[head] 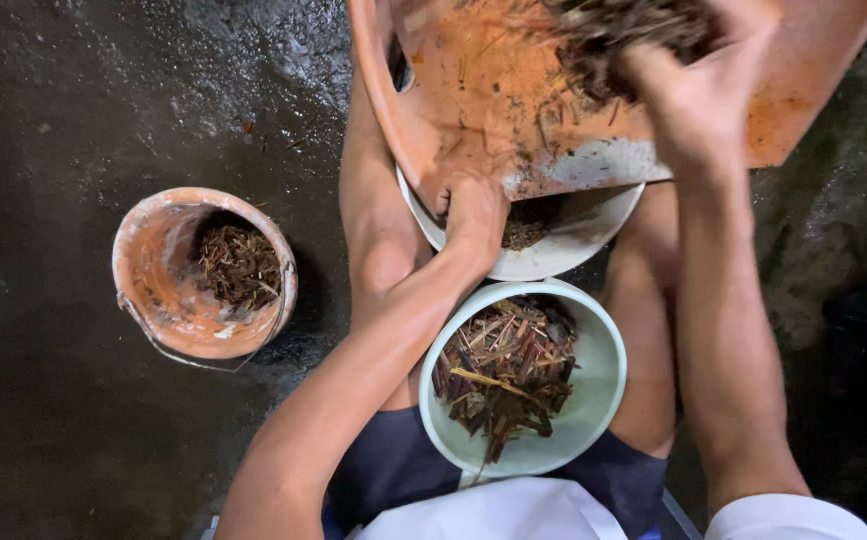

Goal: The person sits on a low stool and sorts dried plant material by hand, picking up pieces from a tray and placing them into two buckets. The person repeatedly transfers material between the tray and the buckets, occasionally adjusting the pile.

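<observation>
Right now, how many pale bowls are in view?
2: one bowl between the knees, holding dark sticks; the second bowl just beyond it, partly hidden under the orange tub. Others may be hidden beneath.

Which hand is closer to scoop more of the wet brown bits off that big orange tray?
The right hand, probably: it already rests in the brown bits on the orange tray, while the left hand grips the tray's lower edge.

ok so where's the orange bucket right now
The orange bucket stands on the dark wet floor at the left of the head view, beside the person's left forearm and apart from the white bowl between the knees.
</observation>
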